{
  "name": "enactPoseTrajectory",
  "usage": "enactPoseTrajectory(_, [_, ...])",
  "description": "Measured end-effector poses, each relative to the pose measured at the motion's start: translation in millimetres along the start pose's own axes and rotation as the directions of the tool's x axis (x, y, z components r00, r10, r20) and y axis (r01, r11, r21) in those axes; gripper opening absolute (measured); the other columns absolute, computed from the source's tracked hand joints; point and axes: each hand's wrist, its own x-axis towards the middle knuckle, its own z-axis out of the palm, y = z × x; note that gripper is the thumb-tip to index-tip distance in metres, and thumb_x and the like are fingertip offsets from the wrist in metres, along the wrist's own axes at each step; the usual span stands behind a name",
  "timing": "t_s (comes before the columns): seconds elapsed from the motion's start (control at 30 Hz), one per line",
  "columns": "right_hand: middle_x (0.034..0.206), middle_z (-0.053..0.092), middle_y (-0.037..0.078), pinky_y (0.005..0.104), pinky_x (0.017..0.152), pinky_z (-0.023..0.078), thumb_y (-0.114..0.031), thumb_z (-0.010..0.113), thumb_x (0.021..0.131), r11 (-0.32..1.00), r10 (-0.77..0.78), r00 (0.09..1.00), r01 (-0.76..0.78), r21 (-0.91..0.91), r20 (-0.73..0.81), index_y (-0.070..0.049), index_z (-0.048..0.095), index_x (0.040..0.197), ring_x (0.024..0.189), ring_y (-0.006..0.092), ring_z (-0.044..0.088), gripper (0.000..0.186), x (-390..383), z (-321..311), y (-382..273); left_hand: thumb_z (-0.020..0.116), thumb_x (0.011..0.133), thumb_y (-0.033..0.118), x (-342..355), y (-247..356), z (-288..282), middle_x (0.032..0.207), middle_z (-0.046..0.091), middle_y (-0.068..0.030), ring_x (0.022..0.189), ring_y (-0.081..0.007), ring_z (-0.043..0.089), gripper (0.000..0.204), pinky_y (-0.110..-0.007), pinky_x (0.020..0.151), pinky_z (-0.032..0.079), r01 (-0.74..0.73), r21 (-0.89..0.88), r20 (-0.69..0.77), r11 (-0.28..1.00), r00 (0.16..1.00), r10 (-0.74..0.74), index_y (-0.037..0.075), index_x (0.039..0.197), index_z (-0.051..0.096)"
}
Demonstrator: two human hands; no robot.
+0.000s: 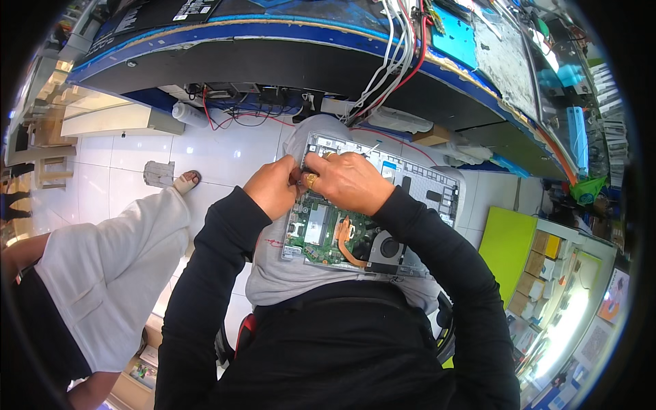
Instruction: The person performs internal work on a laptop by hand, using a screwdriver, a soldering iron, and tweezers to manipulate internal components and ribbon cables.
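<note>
An opened laptop base (432,179) lies across my lap with its inside facing up. Along its near side sit a green circuit board (329,254), a copper heat pipe (347,250) and a round black fan (389,247). My left hand (275,186) is closed at the base's left edge, fingertips pinched together. Right beside it, my right hand (352,183), wearing gold-coloured rings, reaches over the base with its fingers curled to the same spot. Whatever is between the fingers of both hands is hidden.
A blue-edged workbench (273,31) spans the far side, with white and red cables (400,61) hanging over its edge. Another person in light trousers (113,263) is at the left. A white bottle (189,114) stands under the bench, and a lime-green panel (502,249) is at the right.
</note>
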Motion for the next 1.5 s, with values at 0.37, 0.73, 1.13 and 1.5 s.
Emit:
enactPoseTrajectory(0.37, [0.1,0.061,0.011,0.0453,0.071,0.058,-0.01,0.069,0.088,0.984,0.051,0.999,-0.052,0.171,0.01,-0.003,0.07,0.095,0.081,0.029,0.073,0.009,-4.7,5.5,3.7,0.082,0.091,0.007,4.8,-9.3,5.1,0.09,0.075,-0.0167,0.084,-0.0292,0.074,0.022,-0.039,0.076,0.057,-0.009,-0.018,-0.013,1.0,1.0,0.009,-0.002,0.099,0.064])
enactPoseTrajectory(0.73, [0.098,0.06,0.01,0.0449,0.069,0.057,-0.011,0.07,0.087,0.986,0.02,0.999,-0.014,0.169,-0.033,-0.005,0.073,0.092,0.077,0.0288,0.072,0.008,-8.2,15.6,9.7,0.082,0.091,0.008,5.2,-8.7,3.0,0.085,0.071,-0.0136,0.079,-0.0236,0.07,0.023,-0.037,0.074,0.056,0.016,-0.032,-0.004,0.999,1.0,-0.016,-0.001,0.097,0.063])
enactPoseTrajectory(1.13, [0.097,0.058,0.009,0.0455,0.065,0.055,-0.014,0.068,0.088,0.983,-0.101,0.995,0.1,0.155,-0.003,-0.012,0.074,0.095,0.077,0.0276,0.07,0.009,0.9,4.6,16.9,0.081,0.091,0.007,5.1,-12.0,2.3,0.089,0.073,-0.0146,0.084,-0.0259,0.073,0.022,-0.037,0.077,0.057,0.02,-0.085,0.017,0.996,1.0,-0.019,-0.002,0.101,0.063])
enactPoseTrajectory(1.5, [0.096,0.06,0.01,0.0471,0.068,0.054,-0.003,0.071,0.081,0.956,-0.046,0.999,0.04,0.291,0.016,-0.005,0.072,0.087,0.08,0.0315,0.071,0.006,2.8,8.1,20.7,0.079,0.092,0.008,5.0,-11.9,0.9,0.095,0.074,-0.0165,0.087,-0.0279,0.073,0.023,-0.038,0.08,0.058,0.01,-0.101,0.023,0.995,1.0,-0.008,-0.003,0.103,0.063])
